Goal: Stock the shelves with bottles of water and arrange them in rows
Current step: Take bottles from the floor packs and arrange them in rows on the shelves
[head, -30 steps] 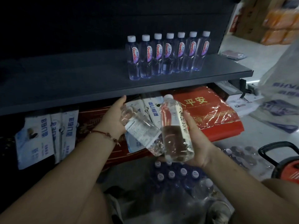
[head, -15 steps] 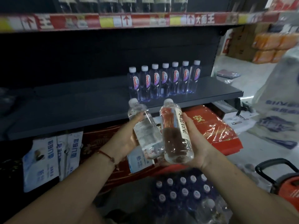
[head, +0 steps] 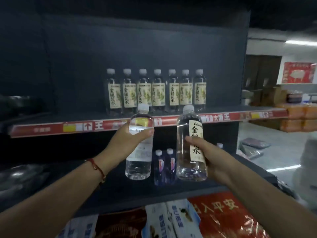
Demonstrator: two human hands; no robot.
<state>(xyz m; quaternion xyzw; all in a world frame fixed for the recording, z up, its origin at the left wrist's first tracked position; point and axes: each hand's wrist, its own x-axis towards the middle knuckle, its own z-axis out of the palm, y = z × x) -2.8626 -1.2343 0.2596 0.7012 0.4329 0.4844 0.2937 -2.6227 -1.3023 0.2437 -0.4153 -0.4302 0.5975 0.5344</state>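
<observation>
Left hand (head: 127,140): gripped the left bottle (head: 139,145) round its upper body, fingers (head: 147,132) curled over the front, bottle upright and held in the air before the shelf edge (head: 171,121).
Right hand (head: 212,158): gripped the right bottle (head: 190,146) from the right side at label height, thumb across the label, bottle upright and likewise off any shelf.
Gap between the two: well apart, no contact.
Row (head: 156,91): seven matching bottles stood upright at the far side of the upper shelf, just beside one another; bare shelf in front of them and to their left.
Lower shelf (head: 120,188): blue bottles (head: 165,166) stood behind the two held ones, only partly seen.
Step, as judged: both bottles raised for placing on the upper shelf, probably to begin a second row in front.
Risk, edge: base of either bottle could have caught the red price strip if lifted too low, tipping it from the grip.
Risk, row: set down too far back, could have knocked a standing bottle and toppled its close neighbours in turn.
Risk, grip: smooth, soft walls and a one-handed hold on each; a squeeze or slack hold could have let one slip.
Risk, alignment: left label faced away, so might have ended mismatched with the row.
</observation>
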